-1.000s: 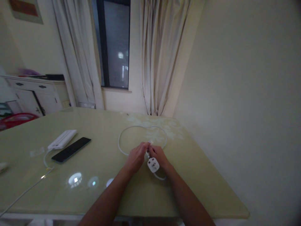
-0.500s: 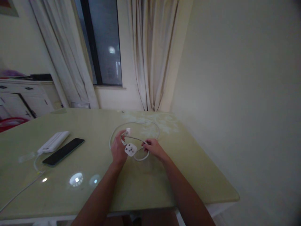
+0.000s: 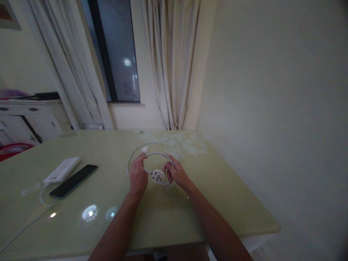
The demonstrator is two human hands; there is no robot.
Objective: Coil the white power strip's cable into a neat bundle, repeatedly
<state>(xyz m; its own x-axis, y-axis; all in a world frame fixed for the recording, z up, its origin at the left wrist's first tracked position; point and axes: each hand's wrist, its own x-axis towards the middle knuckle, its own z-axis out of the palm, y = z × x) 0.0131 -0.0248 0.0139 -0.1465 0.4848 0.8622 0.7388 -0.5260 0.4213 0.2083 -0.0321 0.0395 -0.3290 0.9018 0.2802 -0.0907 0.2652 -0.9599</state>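
Note:
A white power cable (image 3: 163, 142) lies in a loop on the pale green table (image 3: 168, 217). Its white three-pin plug (image 3: 158, 176) sits between my two hands. My left hand (image 3: 137, 174) pinches the cable close to its small white end connector (image 3: 145, 148), fingers closed. My right hand (image 3: 175, 174) is curled round the cable just right of the plug. Both forearms reach in from the bottom of the view.
A white power bank (image 3: 62, 169) and a black phone (image 3: 73, 175) lie at the left, with a thin white wire (image 3: 25, 226) trailing to the table's near-left edge. A white cabinet (image 3: 29, 116) stands far left. Window and curtains (image 3: 174, 61) rise behind; a wall runs along the right.
My hands have gathered the cable, lifting part of it into a smaller loop. The plug passed from my right hand's side toward the left, then settled between both hands.

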